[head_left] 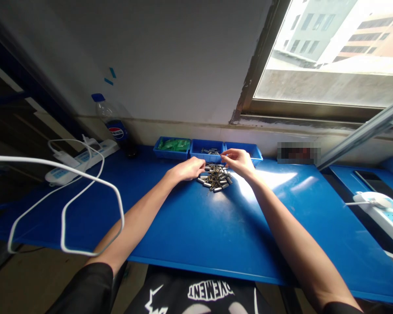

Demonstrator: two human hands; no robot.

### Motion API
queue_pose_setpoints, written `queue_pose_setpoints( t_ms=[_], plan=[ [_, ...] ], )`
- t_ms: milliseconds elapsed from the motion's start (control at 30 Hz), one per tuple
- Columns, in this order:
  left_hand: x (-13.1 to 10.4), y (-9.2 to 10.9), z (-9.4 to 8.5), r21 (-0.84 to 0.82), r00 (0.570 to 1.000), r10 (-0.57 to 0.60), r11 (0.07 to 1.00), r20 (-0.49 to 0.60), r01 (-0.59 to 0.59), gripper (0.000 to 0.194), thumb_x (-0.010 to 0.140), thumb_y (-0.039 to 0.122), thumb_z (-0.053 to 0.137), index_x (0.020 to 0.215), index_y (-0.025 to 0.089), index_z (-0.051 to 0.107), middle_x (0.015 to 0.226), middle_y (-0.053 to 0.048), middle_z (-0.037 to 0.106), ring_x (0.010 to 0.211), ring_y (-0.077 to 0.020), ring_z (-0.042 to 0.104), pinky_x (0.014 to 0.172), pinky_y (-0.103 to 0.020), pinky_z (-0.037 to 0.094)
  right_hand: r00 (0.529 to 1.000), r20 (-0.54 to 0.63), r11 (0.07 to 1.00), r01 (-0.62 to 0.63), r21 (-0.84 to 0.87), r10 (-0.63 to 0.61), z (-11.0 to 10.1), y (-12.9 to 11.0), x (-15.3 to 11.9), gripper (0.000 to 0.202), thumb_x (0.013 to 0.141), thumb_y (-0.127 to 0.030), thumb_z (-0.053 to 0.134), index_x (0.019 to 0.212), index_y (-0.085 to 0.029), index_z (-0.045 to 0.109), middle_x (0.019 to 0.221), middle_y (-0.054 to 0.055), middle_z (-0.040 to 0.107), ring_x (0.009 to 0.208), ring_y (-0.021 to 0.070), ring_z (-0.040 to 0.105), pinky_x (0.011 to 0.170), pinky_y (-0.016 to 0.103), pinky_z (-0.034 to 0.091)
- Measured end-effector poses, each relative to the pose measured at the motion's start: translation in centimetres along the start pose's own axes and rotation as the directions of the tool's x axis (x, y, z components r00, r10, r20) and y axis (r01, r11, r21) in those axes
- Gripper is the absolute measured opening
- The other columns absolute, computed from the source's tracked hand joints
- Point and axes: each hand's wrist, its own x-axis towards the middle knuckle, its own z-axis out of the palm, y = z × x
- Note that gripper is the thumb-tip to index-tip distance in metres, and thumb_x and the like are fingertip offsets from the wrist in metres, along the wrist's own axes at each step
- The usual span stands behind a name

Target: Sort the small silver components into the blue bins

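Small silver-and-black cylindrical metal parts mixed with thin, dark and brassy pin-like pieces [218, 178] lie in a loose heap on the smooth blue worktop [183, 226], directly between the person's two bare hands. The left hand [190, 168] is at the heap's left edge, its knuckles up and its fingers curled inward, so that the tips are just beside the nearest parts. Whether those fingers are closed on a piece, I cannot tell. The right hand [239, 162] is at the far right side of the heap, its fingertips drawn together near the front wall of the middle bin. Most of the heap lies nearer to the person than these fingertips; whether they grip anything small cannot be made out.

Behind the heap, three blue plastic bins stand in a row against the wall. The left blue bin [170, 155] contains shiny green pieces [177, 144]; the middle blue bin [203, 157] holds some small greyish parts [211, 151]; the right blue bin [257, 162] is partly hidden by the right hand. Farther left stands a clear plastic bottle with a blue cap and dark liquid [115, 131], near a long white power strip [60, 174].
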Motion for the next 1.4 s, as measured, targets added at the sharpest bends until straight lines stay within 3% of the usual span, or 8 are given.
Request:
queue_pose_setpoints(
  t_ms=[267,500,767,867,933,1067,1167,1400],
  plan=[
    [0.4,0.7,-1.2,-0.051,1.0,-0.007,0.999,-0.007,0.007,0.018,0.091,0.031,0.06,0.088,0.016,0.07,0.076,-0.004,0.071,0.064,-0.016,0.058,0.059,-0.026,0.04,0.993,-0.094,0.928,-0.038,0.371,0.078,1.6,2.0,-3.5,0.048,0.082,-0.061,0.07,0.105,-0.019,0.073,0.077,0.003,0.072,0.055,0.0149,0.058,0.057,0.03,0.05],
    [0.6,2.7,-1.1,-0.04,0.995,0.095,0.995,0.031,-0.094,0.017,0.094,0.028,0.058,0.091,0.016,0.07,0.079,-0.004,0.071,0.066,-0.0158,0.058,0.061,-0.025,0.04,0.998,0.031,0.922,-0.067,0.382,0.06,2.2,1.5,-5.1,0.042,0.08,-0.057,0.076,0.102,-0.022,0.076,0.084,0.006,0.076,0.064,0.0193,0.065,0.06,0.033,0.054],
    [-0.3,3.1,-1.4,-0.04,0.988,0.156,0.987,0.015,-0.155,0.018,0.095,0.028,0.058,0.093,0.016,0.071,0.086,-0.006,0.073,0.071,-0.0158,0.061,0.062,-0.024,0.042,0.995,0.086,0.916,-0.089,0.391,0.06,2.0,0.6,-5.8,0.039,0.077,-0.057,0.079,0.093,-0.021,0.08,0.082,0.007,0.078,0.069,0.0227,0.07,0.068,0.036,0.058],
    [-0.2,2.8,-2.2,-0.058,0.99,0.143,0.988,0.017,-0.142,0.017,0.091,0.028,0.062,0.093,0.016,0.074,0.085,-0.005,0.074,0.071,-0.0159,0.063,0.062,-0.024,0.044,0.997,0.028,0.914,-0.075,0.398,0.069,2.1,0.9,-5.6,0.041,0.077,-0.057,0.08,0.093,-0.019,0.079,0.08,0.008,0.077,0.069,0.0229,0.07,0.068,0.036,0.058],
    [0.0,2.4,-2.7,-0.071,0.993,0.117,0.991,0.023,-0.115,0.015,0.086,0.027,0.067,0.091,0.017,0.076,0.084,-0.005,0.075,0.071,-0.0165,0.065,0.062,-0.024,0.045,0.992,-0.094,0.915,-0.043,0.401,0.087,2.1,1.3,-5.2,0.042,0.078,-0.057,0.079,0.095,-0.018,0.078,0.084,0.009,0.078,0.072,0.0234,0.072,0.073,0.038,0.06],
    [0.5,0.9,-2.8,-0.104,0.991,0.059,0.993,0.123,-0.046,0.009,0.073,0.022,0.076,0.081,0.018,0.079,0.079,-0.005,0.076,0.071,-0.0178,0.069,0.061,-0.023,0.047,0.937,-0.338,0.916,0.057,0.396,0.088,1.4,2.2,-3.8,0.052,0.083,-0.056,0.072,0.119,-0.019,0.071,0.118,0.015,0.077,0.093,0.0259,0.076,0.086,0.042,0.062],
    [0.8,0.1,-2.4,-0.098,0.983,0.028,0.995,0.18,-0.01,0.009,0.066,0.02,0.079,0.075,0.02,0.08,0.074,-0.004,0.076,0.066,-0.0175,0.069,0.057,-0.022,0.046,0.944,-0.327,0.924,0.085,0.372,0.045,1.0,2.4,-2.9,0.054,0.084,-0.052,0.07,0.129,-0.021,0.066,0.127,0.015,0.074,0.095,0.0246,0.077,0.084,0.04,0.062],
    [1.1,0.1,-1.5,-0.077,0.98,0.001,0.997,0.201,0.015,0.003,0.067,0.018,0.08,0.068,0.019,0.077,0.071,-0.004,0.075,0.061,-0.0174,0.067,0.055,-0.024,0.044,0.959,-0.28,0.932,0.055,0.359,0.051,2.3,2.1,-3.0,0.037,0.087,-0.048,0.064,0.111,-0.021,0.069,0.106,0.01,0.078,0.073,0.0187,0.072,0.071,0.034,0.059]
  ],
)
